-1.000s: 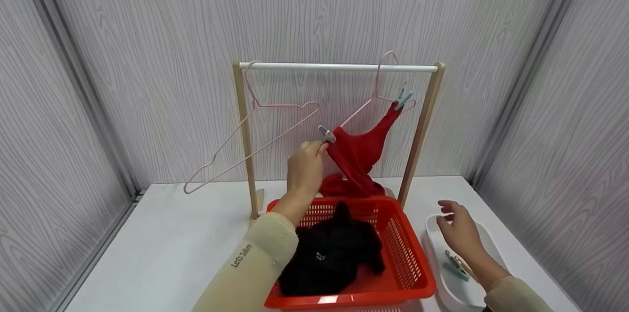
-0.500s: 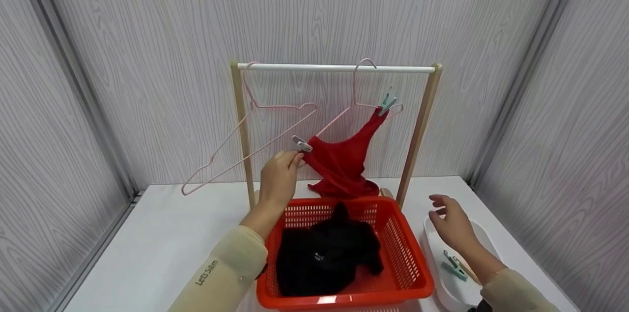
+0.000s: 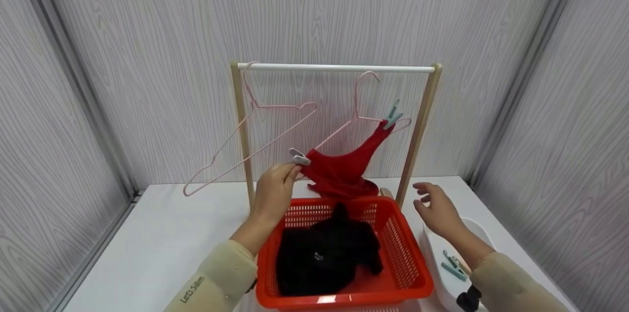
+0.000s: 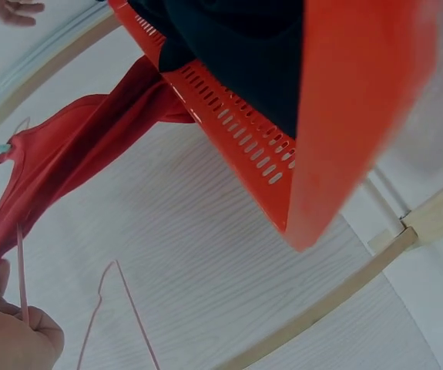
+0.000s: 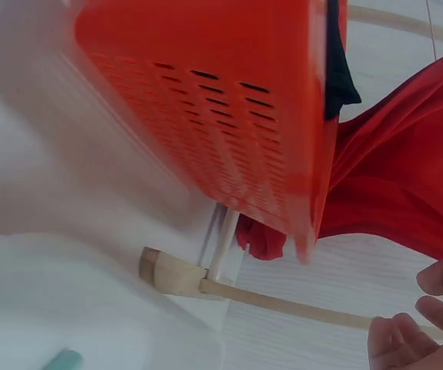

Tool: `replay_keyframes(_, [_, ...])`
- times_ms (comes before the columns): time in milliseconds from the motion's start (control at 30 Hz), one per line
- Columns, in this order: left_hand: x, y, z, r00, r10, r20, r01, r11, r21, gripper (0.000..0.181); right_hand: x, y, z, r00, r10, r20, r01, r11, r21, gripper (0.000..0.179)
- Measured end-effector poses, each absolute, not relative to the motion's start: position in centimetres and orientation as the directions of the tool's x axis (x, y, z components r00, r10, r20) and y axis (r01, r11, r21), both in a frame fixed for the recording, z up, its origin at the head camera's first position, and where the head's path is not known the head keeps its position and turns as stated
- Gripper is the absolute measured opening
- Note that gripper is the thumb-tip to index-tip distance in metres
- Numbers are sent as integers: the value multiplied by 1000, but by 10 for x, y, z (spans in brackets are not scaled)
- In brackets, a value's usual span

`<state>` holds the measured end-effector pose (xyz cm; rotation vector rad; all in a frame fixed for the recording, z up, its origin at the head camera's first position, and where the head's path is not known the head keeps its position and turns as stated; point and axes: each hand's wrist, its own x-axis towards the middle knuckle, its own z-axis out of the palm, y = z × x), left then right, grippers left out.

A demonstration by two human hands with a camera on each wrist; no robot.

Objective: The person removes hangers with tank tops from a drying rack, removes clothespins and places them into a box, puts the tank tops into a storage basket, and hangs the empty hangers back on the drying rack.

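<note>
Gripping the red garment [image 3: 344,168] and pink hanger [image 3: 356,103] mid-frame with our left hand [image 3: 273,188], right hand [image 3: 439,210] empty at lower right, we could drop the garment if the white clothespin [image 3: 300,159] slips.

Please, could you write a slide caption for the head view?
Left grip holding a pink hanger, its hook off the rail, with a red garment pegged on.

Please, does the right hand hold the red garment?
No, the head view shows a clear gap between the fingers of the right hand and the red garment.
</note>
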<state>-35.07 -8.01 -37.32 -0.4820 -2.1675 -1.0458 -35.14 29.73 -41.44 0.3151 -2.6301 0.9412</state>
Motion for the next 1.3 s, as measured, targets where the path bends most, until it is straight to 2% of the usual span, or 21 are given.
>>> replay_keyframes(233, [-340,-81,-380,-709,42,704,579,603,548,21,-365,279,-404,-925,-163,342,-339,761,-553,46])
replay_keyframes(433, [-332,-82,-385,-696,32,717,584,606,540,19,-386,260,-392,-930,-234,283,-360,735,-575,63])
replay_keyframes(700, [-328,-85,-389,-692,20,721,587,597,547,17,-410,229,-381,-972,-205,118,-227,665,-712,93])
replay_keyframes(900, [-324,-84,-392,-681,20,732,589,608,532,19,-419,211,-384,-970,-200,136,-224,532,-817,112])
replay_keyframes(1000, [-323,-84,-394,-679,21,734,583,624,521,18,-421,204,-388,-963,-219,160,-244,446,-861,110])
replay_keyframes(1133, [-320,-83,-394,-692,30,721,574,628,526,18,-419,194,-393,-952,-268,144,-237,356,-904,97])
replay_keyframes(1300, [-318,-84,-394,-699,27,715,573,620,537,18,-416,176,-398,-915,-381,134,-273,339,-900,78])
